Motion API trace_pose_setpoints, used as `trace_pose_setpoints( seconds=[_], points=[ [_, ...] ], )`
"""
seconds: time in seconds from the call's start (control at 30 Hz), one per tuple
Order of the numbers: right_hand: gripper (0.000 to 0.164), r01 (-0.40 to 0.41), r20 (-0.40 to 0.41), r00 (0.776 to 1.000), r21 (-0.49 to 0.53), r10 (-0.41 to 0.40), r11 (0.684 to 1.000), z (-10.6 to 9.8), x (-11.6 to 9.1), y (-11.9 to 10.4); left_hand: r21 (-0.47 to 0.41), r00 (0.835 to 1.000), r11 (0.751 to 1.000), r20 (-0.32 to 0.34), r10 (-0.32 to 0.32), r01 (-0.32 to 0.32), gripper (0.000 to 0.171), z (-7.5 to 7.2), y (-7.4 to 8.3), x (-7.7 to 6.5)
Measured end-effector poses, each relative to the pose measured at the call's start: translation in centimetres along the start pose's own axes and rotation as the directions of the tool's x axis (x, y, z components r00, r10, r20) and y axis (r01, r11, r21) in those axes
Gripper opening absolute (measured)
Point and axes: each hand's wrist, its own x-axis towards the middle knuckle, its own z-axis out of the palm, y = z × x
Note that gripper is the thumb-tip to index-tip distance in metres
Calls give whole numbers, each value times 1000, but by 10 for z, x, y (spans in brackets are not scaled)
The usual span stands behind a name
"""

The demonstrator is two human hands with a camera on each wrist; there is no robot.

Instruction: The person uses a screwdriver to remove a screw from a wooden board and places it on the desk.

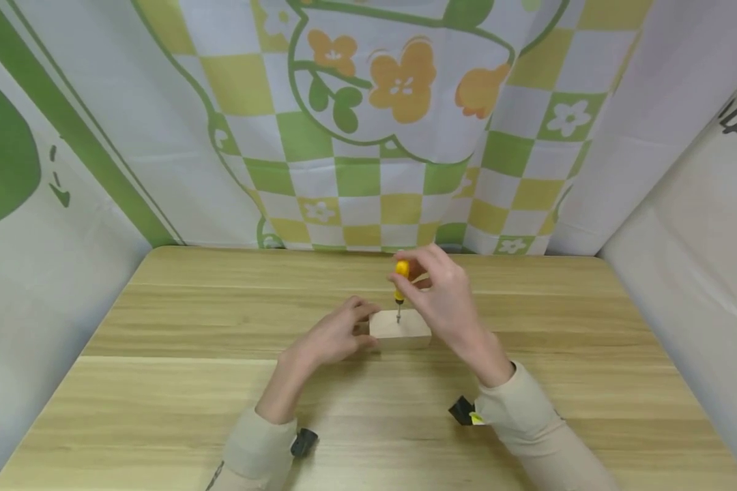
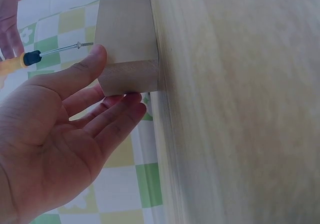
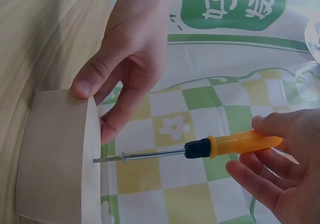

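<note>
A pale wooden block [image 1: 400, 329] lies on the table, with a screw [image 3: 107, 159] standing upright from its top face. The tip of a screwdriver [image 1: 400, 290], yellow-handled with a black collar, meets the screw head. My right hand [image 1: 445, 293] holds the handle near its top end between thumb and fingers. At the block's left end, my left hand [image 1: 338, 333] grips it, thumb on the near side and fingertips on the far side. The left wrist view shows that thumb [image 2: 90, 64] at the block's edge and most of the screw's thread above the wood.
The wood-grain table [image 1: 190, 409] extends around the block. Behind it hangs a checked, flowered cloth [image 1: 368, 177], with white printed side panels [image 1: 700, 225] left and right. Black pieces of the wrist gear [image 1: 304, 443] show beside both cuffs.
</note>
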Motion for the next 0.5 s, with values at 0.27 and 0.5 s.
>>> trace_pose_setpoints(
  seconds=[0.27, 0.5],
  points=[
    [22, -69, 10, 998, 93, 69, 993, -1, 0, -2, 10, 1000, 1000, 5, 7, -7, 60, 1, -1, 0],
    [20, -114, 33, 993, 192, 110, 975, -5, 3, -1, 4, 1000, 1000, 4, 7, -7, 60, 0, -1, 0]
  ],
)
